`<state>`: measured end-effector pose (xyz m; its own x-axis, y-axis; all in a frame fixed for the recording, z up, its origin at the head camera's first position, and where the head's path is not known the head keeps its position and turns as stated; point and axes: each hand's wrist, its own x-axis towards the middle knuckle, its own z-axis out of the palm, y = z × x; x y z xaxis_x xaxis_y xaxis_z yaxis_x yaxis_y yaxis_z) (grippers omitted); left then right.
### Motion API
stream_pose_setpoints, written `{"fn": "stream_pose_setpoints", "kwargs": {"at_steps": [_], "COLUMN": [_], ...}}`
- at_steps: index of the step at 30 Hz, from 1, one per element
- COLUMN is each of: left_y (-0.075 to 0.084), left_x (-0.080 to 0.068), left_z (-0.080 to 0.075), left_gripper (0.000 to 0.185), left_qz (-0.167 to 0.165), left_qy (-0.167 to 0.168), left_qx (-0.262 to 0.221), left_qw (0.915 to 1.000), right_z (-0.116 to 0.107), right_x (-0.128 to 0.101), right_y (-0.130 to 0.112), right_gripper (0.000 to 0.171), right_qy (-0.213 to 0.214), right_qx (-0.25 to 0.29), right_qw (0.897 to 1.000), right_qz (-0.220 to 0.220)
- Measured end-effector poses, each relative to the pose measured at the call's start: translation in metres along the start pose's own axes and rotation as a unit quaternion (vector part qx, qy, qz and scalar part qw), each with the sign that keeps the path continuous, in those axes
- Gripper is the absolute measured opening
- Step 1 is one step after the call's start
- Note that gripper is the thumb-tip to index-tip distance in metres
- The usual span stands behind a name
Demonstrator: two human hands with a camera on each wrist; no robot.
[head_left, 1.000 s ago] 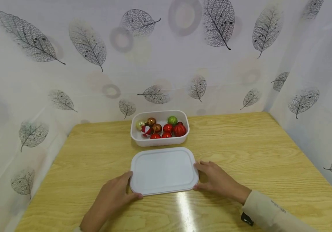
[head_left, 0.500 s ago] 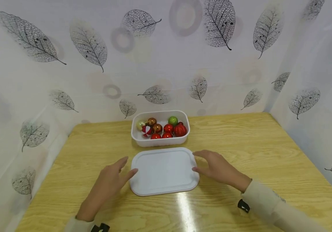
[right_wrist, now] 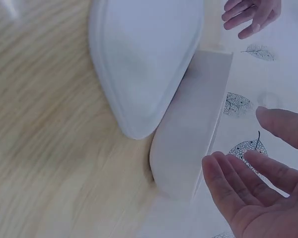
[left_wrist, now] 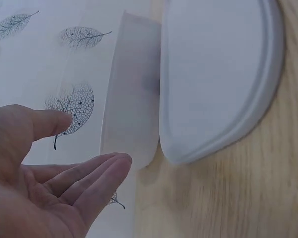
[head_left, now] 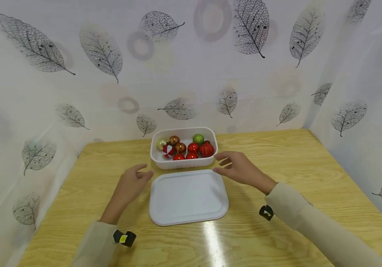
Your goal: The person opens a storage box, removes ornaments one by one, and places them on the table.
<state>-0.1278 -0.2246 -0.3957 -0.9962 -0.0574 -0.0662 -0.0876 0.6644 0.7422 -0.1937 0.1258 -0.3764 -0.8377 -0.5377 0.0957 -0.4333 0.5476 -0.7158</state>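
Note:
A white plastic box [head_left: 184, 164] holding several Christmas baubles stands near the back of the table. The baubles are red, brown, pale gold, green and red-and-white; a large red bauble [head_left: 206, 150] lies at the right end. In front of the box lies its white rectangular lid [head_left: 189, 198], flat on the wood. My left hand [head_left: 131, 184] hovers left of the lid's far corner, fingers relaxed and holding nothing. My right hand [head_left: 239, 167] hangs near the box's right front corner, thumb apart from the fingers, palm empty in the right wrist view.
The light wood table [head_left: 277, 159] runs back to a white cloth [head_left: 191, 74] printed with dark leaves, which also hangs along both sides. Black wrist devices [head_left: 124, 238] sit by the beige sleeves [head_left: 311, 218].
Both hands have let go of the lid's short sides and moved away from me, up toward the box. The lid and box stay in place.

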Motion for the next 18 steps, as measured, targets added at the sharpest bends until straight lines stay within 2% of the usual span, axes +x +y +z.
{"fn": "stream_pose_setpoints", "kwargs": {"at_steps": [4,8,13,18], "left_y": [0.000,-0.002,-0.004,-0.005], "left_x": [0.011,0.021,0.035,0.045], "left_z": [0.001,0.003,0.006,0.008], "left_gripper": [0.066,0.063,0.060,0.060], "left_qz": [-0.017,-0.042,-0.082,-0.116], "left_qy": [0.000,0.004,0.004,0.007], "left_qx": [-0.049,-0.102,-0.170,-0.209], "left_qw": [0.9987,0.9939,0.9820,0.9709], "right_z": [-0.001,-0.004,-0.008,-0.009], "right_x": [0.014,0.027,0.041,0.056], "right_y": [-0.001,-0.001,0.002,0.004], "right_gripper": [0.041,0.039,0.041,0.040], "right_qy": [0.000,-0.001,-0.013,-0.018], "right_qx": [0.009,0.020,0.017,0.007], "right_qw": [1.000,1.000,0.999,0.998], "right_qz": [0.008,0.019,0.040,0.052]}}
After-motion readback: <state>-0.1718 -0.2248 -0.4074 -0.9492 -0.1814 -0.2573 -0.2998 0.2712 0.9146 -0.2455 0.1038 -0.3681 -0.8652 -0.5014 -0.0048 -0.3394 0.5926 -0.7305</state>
